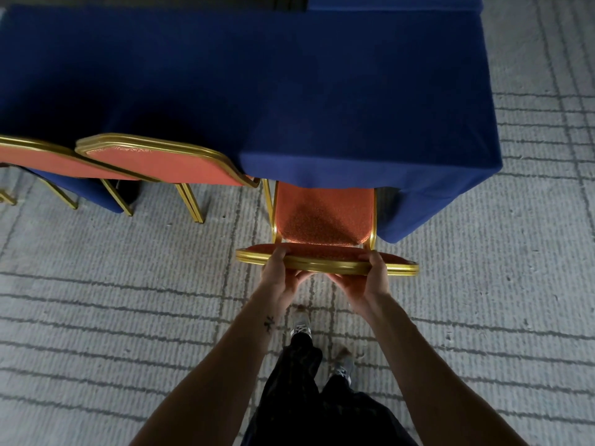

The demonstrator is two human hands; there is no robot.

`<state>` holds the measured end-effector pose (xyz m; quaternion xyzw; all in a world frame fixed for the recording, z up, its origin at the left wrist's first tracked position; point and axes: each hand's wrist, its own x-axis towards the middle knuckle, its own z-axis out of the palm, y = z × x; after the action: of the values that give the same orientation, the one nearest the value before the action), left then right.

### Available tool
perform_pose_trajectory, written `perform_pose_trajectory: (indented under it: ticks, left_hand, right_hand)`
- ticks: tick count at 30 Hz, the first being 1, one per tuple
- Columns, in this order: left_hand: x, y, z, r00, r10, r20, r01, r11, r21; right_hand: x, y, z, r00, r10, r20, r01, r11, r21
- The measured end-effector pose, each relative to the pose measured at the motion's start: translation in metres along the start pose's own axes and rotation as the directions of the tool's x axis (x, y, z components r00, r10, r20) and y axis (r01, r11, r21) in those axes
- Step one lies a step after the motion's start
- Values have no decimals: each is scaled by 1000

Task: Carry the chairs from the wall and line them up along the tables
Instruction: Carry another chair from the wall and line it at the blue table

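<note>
**A:** Where's the chair (322, 217)?
**B:** Seat part-tucked under the table's (257, 75) near right end. The left hand (278, 275) and right hand (367, 278) have fingers curled round its back rail.
**A:** Risk?
**B:** Shoved in askew, it could snag the cloth (418, 188) or knock the neighbouring chair (161, 162) on the left.

Glossy gold metal chair frame (325, 268), textured orange upholstery, matt blue tablecloth (289, 91), ribbed carpet (128, 300)

Dim, flat light w/ soft shadows; wide-angle bending at edges (corners esp.), slight blur overall.
</note>
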<state>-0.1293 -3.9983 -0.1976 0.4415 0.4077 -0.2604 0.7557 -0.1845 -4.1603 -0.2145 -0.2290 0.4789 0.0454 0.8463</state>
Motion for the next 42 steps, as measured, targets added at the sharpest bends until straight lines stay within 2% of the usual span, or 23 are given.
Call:
perform_pose_trajectory:
  ticks: [7, 13, 18, 23, 36, 42]
  left_hand:
    - [38, 26, 36, 1000, 2, 22, -2, 1000, -10]
    - [77, 72, 65, 1000, -23, 20, 24, 999, -44]
    - [94, 91, 100, 996, -15, 86, 19, 999, -51]
    - [111, 113, 121, 995, -23, 93, 31, 996, -84]
    - [140, 154, 137, 990, -80, 116, 90, 992, -90]
    - [141, 150, 134, 989, -81, 127, 87, 995, -44]
  right_hand:
    - [34, -33, 37, 999, -24, 21, 24, 1000, 18]
    - [71, -51, 82, 998, -59, -34, 59, 998, -8]
    - [97, -82, 106, 996, -88, -23, 87, 995, -39]
    - [116, -101, 127, 998, -54, -43, 53, 998, -21]
    - [142, -115, 167, 998, -53, -32, 52, 997, -50]
    - [140, -115, 159, 999, -36, -10, 36, 997, -69]
